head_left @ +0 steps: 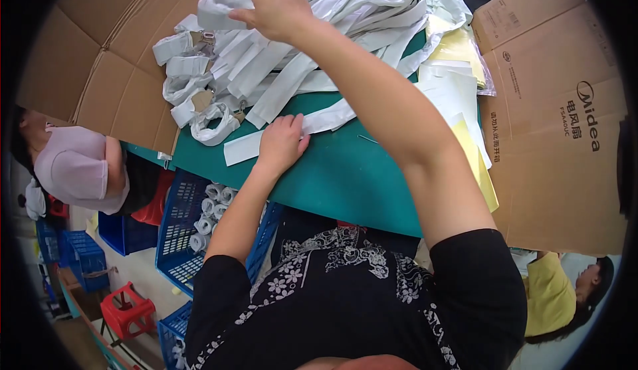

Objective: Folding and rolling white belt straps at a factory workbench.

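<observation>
My left hand point(282, 143) lies flat on a long white strip point(242, 149) spread on the green table, its fingers pressing the strip down. Higher up and further away, my right hand point(276, 4) is stretched across to the far left, thumb and fingers closed on a coiled white strip point(218, 12). Below that coil, several coiled white strips point(216, 124) stand along the table's left side, with small metal clips and brown tags among them. A large heap of loose white strips point(352, 11) covers the far part of the table.
Cardboard walls rise at left point(119, 51) and right point(545, 117). White and yellow sheets point(458, 104) lie along the table's right side. A blue crate point(179, 237) with white rolls stands below the table's left edge. Two other people sit nearby, one on each side; a red stool point(127, 310) is lower left.
</observation>
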The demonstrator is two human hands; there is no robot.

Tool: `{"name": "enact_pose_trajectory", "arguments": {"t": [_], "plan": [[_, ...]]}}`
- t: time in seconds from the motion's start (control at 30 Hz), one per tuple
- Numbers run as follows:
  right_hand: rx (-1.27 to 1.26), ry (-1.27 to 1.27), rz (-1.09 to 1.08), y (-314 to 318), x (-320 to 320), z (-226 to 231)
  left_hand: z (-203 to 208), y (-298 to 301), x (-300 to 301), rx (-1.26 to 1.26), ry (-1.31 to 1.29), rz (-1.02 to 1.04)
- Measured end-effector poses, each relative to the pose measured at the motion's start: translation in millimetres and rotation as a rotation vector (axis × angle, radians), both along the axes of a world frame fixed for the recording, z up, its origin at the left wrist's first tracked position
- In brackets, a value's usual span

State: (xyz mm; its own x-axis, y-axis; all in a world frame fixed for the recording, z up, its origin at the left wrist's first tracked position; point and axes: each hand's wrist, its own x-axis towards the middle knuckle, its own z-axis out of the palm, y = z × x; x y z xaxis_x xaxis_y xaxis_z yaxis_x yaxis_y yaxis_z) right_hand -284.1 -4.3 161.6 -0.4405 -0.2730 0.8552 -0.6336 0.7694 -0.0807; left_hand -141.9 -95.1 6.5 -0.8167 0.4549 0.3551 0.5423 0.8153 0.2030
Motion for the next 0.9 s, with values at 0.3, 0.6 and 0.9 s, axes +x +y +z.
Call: {"name": "enact_pose_trajectory", "arguments": {"t": [0.3, 0.6, 0.9], "plan": [[-0.264, -1.501, 0.005, 165.4, 150.7, -82.2, 11.6, 8.0, 16.9, 0.848, -1.234, -0.242], [-1.38, -1.426, 0.228, 159.7, 235.8, -145.5, 4.9, 86.7, 71.1, 0.971, -1.208, -0.146], [-1.595, -1.34, 0.323, 166.4, 244.3, -148.1, -15.1, 79.1, 95.8, 1.321, -1.562, -0.174]]}}
